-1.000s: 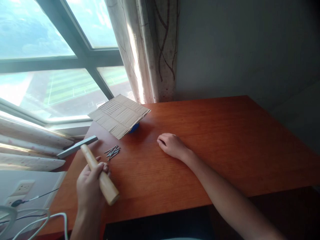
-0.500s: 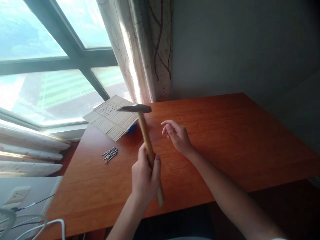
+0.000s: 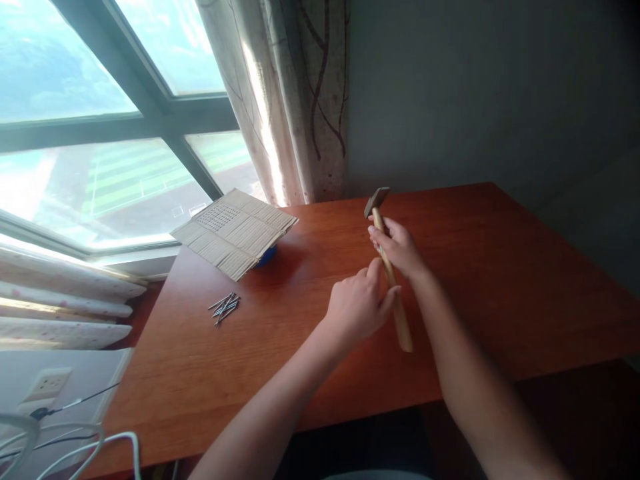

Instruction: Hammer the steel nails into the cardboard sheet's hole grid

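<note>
A hammer (image 3: 403,328) with a pale wooden handle and a dark metal head is held above the table, its head tilted up and away from me. My left hand (image 3: 357,300) is closed around the middle of the handle. Higher up, just below the head, my right hand (image 3: 400,247) also grips the handle. To the left, a small pile of several nails (image 3: 225,307) lies on the table. Behind them a corrugated cardboard sheet (image 3: 245,230) with rows of small holes rests tilted on a blue object (image 3: 267,257), mostly hidden beneath it.
The reddish-brown wooden table (image 3: 480,293) runs up to a grey wall (image 3: 450,100) on the right. A window (image 3: 65,60) and curtain (image 3: 280,100) stand at the back left. White cables (image 3: 133,443) and a wall socket (image 3: 50,385) are at the lower left.
My left hand has carried the hammer to the right, away from the cardboard. My right hand, previously free, now grips the handle near the head.
</note>
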Available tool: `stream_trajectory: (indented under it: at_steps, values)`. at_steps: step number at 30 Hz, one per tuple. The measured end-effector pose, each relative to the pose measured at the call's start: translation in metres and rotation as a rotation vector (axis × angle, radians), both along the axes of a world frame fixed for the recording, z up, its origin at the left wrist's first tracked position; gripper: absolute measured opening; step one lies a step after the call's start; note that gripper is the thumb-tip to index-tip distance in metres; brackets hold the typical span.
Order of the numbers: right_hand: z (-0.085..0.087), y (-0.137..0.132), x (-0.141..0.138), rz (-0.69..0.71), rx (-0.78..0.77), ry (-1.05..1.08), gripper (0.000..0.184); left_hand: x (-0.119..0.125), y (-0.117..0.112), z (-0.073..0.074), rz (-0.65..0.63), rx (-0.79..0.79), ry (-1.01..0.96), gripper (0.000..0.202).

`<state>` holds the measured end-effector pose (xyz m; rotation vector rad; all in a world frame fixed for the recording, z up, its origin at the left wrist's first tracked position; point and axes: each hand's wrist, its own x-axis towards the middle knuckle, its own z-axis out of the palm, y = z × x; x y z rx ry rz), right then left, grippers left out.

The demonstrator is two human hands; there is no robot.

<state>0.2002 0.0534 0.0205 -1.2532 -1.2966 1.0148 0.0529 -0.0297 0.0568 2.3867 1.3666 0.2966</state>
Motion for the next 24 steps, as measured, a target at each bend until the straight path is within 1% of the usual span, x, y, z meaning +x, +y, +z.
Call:
stream_trajectory:
  at_steps: [2,3,6,9,12,14,19,24]
  values:
    - [-0.001,0.003,0.009,0.024,-0.063,0.074,0.049,-0.017,0.005,-0.002,-0.068,-0.013,0.02,0.04]
    - [-0.003,0.005,0.012,0.029,-0.091,0.091,0.048,-0.027,0.008,-0.004,-0.076,-0.02,0.034,0.037]
    - [-0.012,0.01,0.017,0.021,-0.151,0.104,0.045,-0.056,0.014,-0.016,-0.061,-0.016,0.038,0.03]
    - [-0.02,0.013,0.019,0.013,-0.168,0.101,0.045,-0.074,0.012,-0.031,-0.024,0.012,-0.007,0.031]
    - [-0.024,0.013,0.023,0.012,-0.177,0.09,0.047,-0.079,0.007,-0.042,-0.042,0.05,-0.037,0.029]
    - [-0.024,0.013,0.025,0.017,-0.186,0.082,0.047,-0.078,0.003,-0.047,-0.06,0.063,-0.046,0.027]
    - [-0.026,0.013,0.025,0.022,-0.198,0.052,0.048,-0.078,0.002,-0.05,-0.065,0.07,-0.106,0.025]
    - [-0.026,0.011,0.026,0.031,-0.192,-0.009,0.048,-0.08,0.003,-0.052,-0.074,0.066,-0.113,0.026]
